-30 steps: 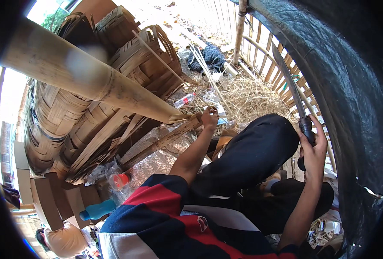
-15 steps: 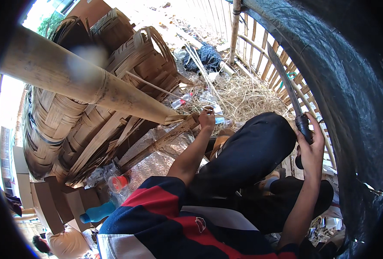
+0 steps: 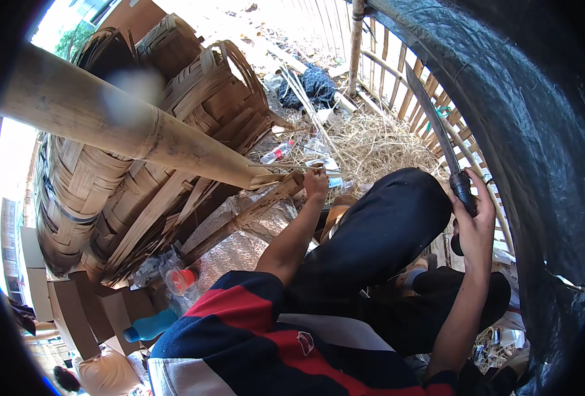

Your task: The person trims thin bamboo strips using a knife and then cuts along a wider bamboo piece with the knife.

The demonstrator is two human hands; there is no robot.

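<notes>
My right hand (image 3: 475, 221) is wrapped round the dark handle of a long machete (image 3: 435, 122), its blade pointing up and slightly left beside my raised knee. At the centre, my left hand (image 3: 316, 183) is closed, pinching a thin bamboo strip (image 3: 276, 166) that sticks out to the left. Just left of that hand is the split end of a thick bamboo pole (image 3: 193, 152), which slants in from the upper left. Below the pole's end lies a flat brown piece of split bamboo (image 3: 249, 212). The fingertips of my left hand are too small to see clearly.
Large woven bamboo baskets (image 3: 84, 178) are stacked at left. Dry shavings (image 3: 388, 145) and a plastic bottle (image 3: 278, 152) litter the ground ahead. A slatted bamboo fence (image 3: 398, 72) and a dark plastic sheet (image 3: 523, 119) close in the right. A blue bottle (image 3: 150, 325) lies lower left.
The thin strip in my left hand has swung from slanting up to the left to nearly level, and less of it shows. My right hand and the machete have hardly moved.
</notes>
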